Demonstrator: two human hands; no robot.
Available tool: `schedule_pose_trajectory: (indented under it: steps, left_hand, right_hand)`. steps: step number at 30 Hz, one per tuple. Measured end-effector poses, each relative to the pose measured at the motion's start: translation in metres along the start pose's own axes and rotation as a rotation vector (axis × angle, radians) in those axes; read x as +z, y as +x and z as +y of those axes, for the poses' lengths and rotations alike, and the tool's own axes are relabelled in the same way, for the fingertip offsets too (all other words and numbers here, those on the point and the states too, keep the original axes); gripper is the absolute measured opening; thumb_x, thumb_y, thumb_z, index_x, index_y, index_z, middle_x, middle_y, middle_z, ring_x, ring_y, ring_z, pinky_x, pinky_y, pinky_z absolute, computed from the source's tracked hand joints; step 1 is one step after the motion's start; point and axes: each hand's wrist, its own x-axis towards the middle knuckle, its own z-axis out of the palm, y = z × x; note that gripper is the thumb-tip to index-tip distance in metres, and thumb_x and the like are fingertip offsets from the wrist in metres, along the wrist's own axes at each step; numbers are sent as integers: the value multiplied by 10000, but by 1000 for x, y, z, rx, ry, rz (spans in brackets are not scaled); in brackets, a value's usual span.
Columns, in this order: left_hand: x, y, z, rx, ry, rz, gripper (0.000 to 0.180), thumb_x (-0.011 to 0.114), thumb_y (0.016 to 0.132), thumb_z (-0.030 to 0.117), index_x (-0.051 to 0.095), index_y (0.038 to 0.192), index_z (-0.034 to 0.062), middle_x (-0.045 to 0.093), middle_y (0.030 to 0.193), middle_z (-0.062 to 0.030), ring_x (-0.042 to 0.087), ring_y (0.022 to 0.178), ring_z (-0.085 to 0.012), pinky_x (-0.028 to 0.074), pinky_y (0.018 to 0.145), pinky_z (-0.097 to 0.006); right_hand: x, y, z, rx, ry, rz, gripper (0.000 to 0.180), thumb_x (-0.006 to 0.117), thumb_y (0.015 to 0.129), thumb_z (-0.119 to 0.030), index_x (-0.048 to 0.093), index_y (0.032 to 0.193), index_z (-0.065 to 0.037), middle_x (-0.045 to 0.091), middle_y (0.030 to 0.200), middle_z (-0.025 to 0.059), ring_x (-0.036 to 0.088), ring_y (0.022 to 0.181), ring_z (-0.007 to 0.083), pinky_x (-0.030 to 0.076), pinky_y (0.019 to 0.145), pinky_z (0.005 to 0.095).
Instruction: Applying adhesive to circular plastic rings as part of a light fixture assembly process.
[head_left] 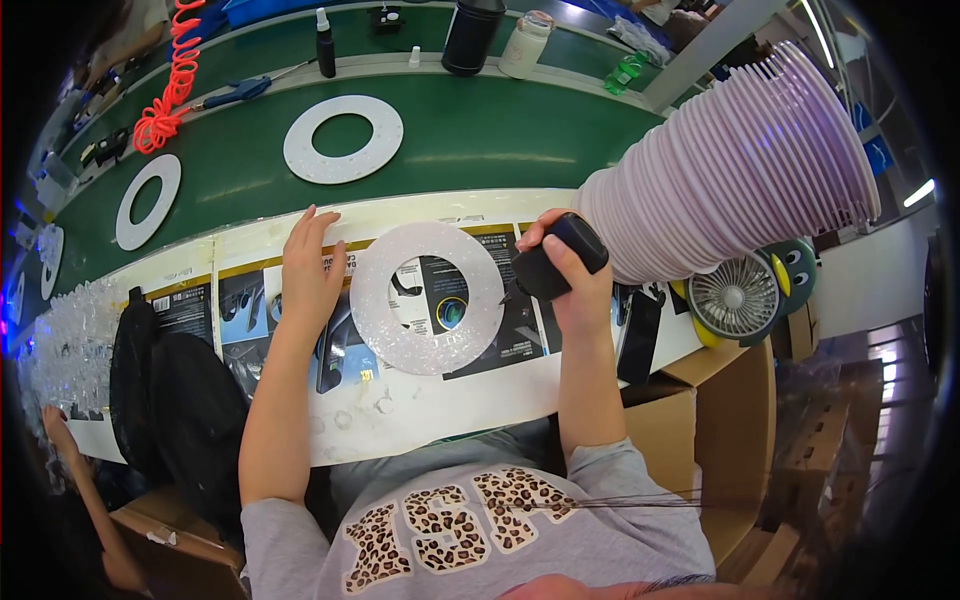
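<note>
**Ring steadied and tool applied at the bench**

At the far left, a bundle of clear parts (70, 340) was seen beside another person's hand (55, 425). Next to it, a black bag (180, 400) was propped against the bench edge. On the green belt (480, 140) behind, two white rings (343, 138) had been laid flat and well apart, probably so that each could be picked off singly.

The left hand (310, 270) was laid open and flat, fingers spread, just beside the rim of the glittering ring (428, 297); nothing was grasped, and the ring appeared to be steadied against sliding. The ring was lying flat on the printed sheets (250, 310) at the bench front, between the two hands.

The right hand (570, 270) was clenched around a black tool (552, 262), whose tip was angled down to the ring's right rim. Farther right, a tall stack of pale rings (740, 170) was leaned within reach, above a small fan (733, 298).
</note>
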Motion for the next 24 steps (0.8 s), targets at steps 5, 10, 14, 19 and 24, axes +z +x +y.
schedule_pose_trajectory:
  steps: [5, 10, 14, 19, 24]
  left_hand:
    - [0, -1, -2, 3, -22, 2, 309, 589, 813, 41, 570, 1121, 20, 576, 1179, -208, 470, 1223, -375, 378, 1004, -442]
    - [1, -1, 2, 16, -27, -1, 310, 588, 817, 47, 569, 1126, 23, 571, 1188, -208, 464, 1230, -372, 372, 1009, -441]
    - [0, -1, 1, 28, -11, -1, 313, 591, 817, 48, 568, 1128, 25, 569, 1193, -207, 461, 1234, -370, 369, 1012, -441]
    - [1, -2, -1, 29, 2, 11, 312, 588, 819, 51, 568, 1129, 26, 568, 1199, -205, 461, 1235, -367, 369, 1011, -441]
    - [1, -3, -2, 25, -4, 0, 314, 588, 816, 52, 568, 1129, 26, 567, 1199, -209, 462, 1231, -371, 369, 1011, -441]
  right_hand:
    - [-9, -6, 12, -81, 113, 39, 209, 594, 886, -183, 570, 977, 3, 593, 813, 83, 569, 791, 168, 468, 745, 294]
    - [-21, -8, 24, -104, -18, 54, 298, 540, 905, -288, 520, 1013, -12, 543, 844, 92, 530, 840, 192, 437, 832, 338]
    - [-19, -5, 22, -111, 18, 13, 333, 517, 907, -325, 498, 1038, -20, 527, 878, 85, 516, 875, 189, 424, 860, 328]
    - [-24, -3, 13, -32, 76, -41, 329, 516, 890, -309, 473, 1071, -37, 507, 935, 77, 498, 922, 188, 407, 897, 335]
    - [-17, -2, 8, -93, 103, 22, 204, 553, 855, -157, 503, 1006, -28, 542, 894, 82, 528, 865, 173, 428, 839, 302]
